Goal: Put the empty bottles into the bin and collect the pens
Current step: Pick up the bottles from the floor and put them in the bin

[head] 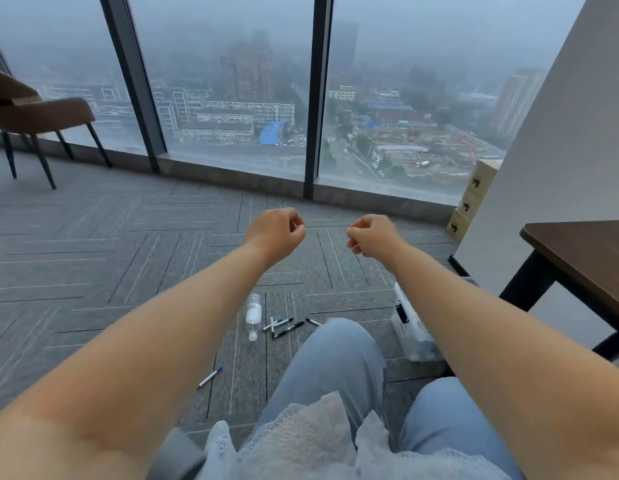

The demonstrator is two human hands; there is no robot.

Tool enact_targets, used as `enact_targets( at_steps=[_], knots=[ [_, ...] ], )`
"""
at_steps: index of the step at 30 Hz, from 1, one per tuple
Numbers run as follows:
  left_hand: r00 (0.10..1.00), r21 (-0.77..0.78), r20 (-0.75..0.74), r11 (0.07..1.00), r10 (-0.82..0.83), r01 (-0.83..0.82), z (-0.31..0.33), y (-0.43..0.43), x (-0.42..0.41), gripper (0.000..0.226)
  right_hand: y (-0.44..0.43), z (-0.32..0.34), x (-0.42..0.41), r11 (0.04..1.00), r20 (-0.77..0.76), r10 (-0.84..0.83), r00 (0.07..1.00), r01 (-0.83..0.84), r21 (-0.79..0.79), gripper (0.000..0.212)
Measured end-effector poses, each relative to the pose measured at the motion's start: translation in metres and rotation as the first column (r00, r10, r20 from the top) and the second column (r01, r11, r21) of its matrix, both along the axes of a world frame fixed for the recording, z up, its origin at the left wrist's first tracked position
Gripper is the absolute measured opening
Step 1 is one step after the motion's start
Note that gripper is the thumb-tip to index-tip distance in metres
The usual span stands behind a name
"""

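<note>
A clear empty bottle [253, 315] with a white cap lies on the grey carpet in front of my knees. Just right of it lies a small heap of several pens [286, 326], white and black. One more pen with a blue cap [210, 376] lies alone nearer to me on the left. A clear plastic bin [410, 329] stands on the floor at the right, partly hidden by my right forearm. My left hand [275, 233] and my right hand [370, 236] are held out high above the floor, both curled into loose fists with nothing in them.
A dark wooden table [585, 261] with black legs stands at the right, beside a white wall. Stacked cardboard boxes [472, 199] sit in the corner by the floor-to-ceiling window. A brown chair [34, 119] stands far left. My knees in blue jeans fill the lower middle.
</note>
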State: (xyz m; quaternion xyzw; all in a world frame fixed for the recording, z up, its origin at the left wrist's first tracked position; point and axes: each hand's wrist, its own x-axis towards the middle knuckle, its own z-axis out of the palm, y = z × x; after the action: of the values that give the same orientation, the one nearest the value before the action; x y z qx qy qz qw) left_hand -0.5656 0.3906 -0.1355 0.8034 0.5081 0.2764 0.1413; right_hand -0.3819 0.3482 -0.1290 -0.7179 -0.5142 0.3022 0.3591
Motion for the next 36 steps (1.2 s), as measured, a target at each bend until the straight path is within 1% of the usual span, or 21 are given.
enact_targets(
  at_steps=[7,11,14,17,23,25,28,30,33,36],
  knots=[
    [0.999,0.013,-0.021,1.0,0.027,-0.026,-0.006,-0.001,-0.006,0.021,0.012,-0.01,-0.011,0.999,-0.017,0.035,0.999,-0.035,-0.007,0.006],
    [0.999,-0.036,-0.012,0.998,0.047,-0.048,-0.021,0.009,-0.012,0.02,0.027,-0.022,-0.017,0.999,-0.04,0.033,0.999,-0.034,-0.032,0.008],
    [0.998,-0.086,-0.011,0.994,0.064,-0.065,-0.038,0.02,-0.018,0.019,0.04,-0.037,-0.024,0.996,-0.05,0.049,0.998,-0.052,-0.075,0.015],
    [0.996,-0.156,-0.025,0.984,0.089,-0.091,-0.057,0.037,-0.021,0.019,0.055,-0.055,-0.026,0.99,-0.047,0.058,0.997,-0.063,-0.125,0.011],
    [0.994,-0.295,-0.092,0.951,0.066,-0.09,-0.117,0.074,0.0,0.02,0.087,-0.112,-0.005,0.974,-0.082,0.037,0.996,-0.054,-0.219,0.014],
    [0.992,-0.347,-0.115,0.933,0.059,-0.096,-0.14,0.084,0.011,0.019,0.097,-0.136,0.007,0.964,-0.107,0.017,0.994,-0.045,-0.263,0.013],
    [0.99,-0.436,-0.13,0.895,0.046,-0.098,-0.177,0.098,0.031,0.018,0.109,-0.176,0.029,0.938,-0.133,-0.017,0.991,-0.03,-0.345,0.018],
    [0.99,-0.488,-0.139,0.869,0.013,-0.08,-0.203,0.106,0.044,0.017,0.115,-0.202,0.043,0.916,-0.144,-0.049,0.988,-0.014,-0.402,0.017],
    [0.981,-0.565,-0.182,0.824,-0.066,-0.049,-0.242,0.114,0.063,0.018,0.124,-0.239,0.064,0.879,-0.146,-0.086,0.986,0.006,-0.477,0.009],
    [0.967,-0.623,-0.224,0.781,-0.123,-0.045,-0.278,0.127,0.074,0.017,0.139,-0.274,0.082,0.852,-0.136,-0.113,0.984,0.026,-0.522,0.009]
  ],
)
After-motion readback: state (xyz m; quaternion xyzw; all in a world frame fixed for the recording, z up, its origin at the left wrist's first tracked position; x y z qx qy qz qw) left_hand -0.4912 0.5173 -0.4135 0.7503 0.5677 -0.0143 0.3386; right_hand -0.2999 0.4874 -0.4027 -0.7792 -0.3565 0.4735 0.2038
